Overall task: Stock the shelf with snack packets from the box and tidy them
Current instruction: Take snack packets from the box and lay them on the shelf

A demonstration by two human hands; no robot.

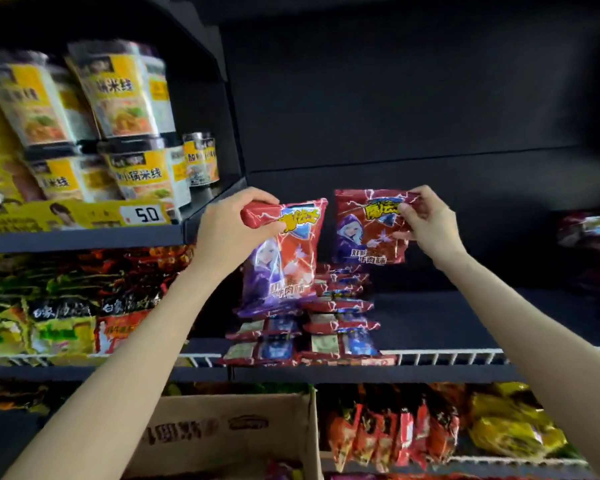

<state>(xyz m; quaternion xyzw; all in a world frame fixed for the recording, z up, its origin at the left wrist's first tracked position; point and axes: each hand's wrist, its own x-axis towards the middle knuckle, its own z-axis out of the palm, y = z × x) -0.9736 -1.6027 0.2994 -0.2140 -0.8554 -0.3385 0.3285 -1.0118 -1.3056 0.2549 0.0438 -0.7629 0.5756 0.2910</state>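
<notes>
Red packet [284,251] in left grip [229,226] | second packet [368,226] pinched in right grip [426,223] | above stack [336,320]

noodle cups [84,109]: blurred | cardboard box [222,434]: cut off below

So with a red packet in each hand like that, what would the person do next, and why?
Probably lower the right hand's packet onto the right stack on the shelf. Both the right hand and left hand grip packets above two flat piles, and the right packet hangs almost directly over its pile.
</notes>
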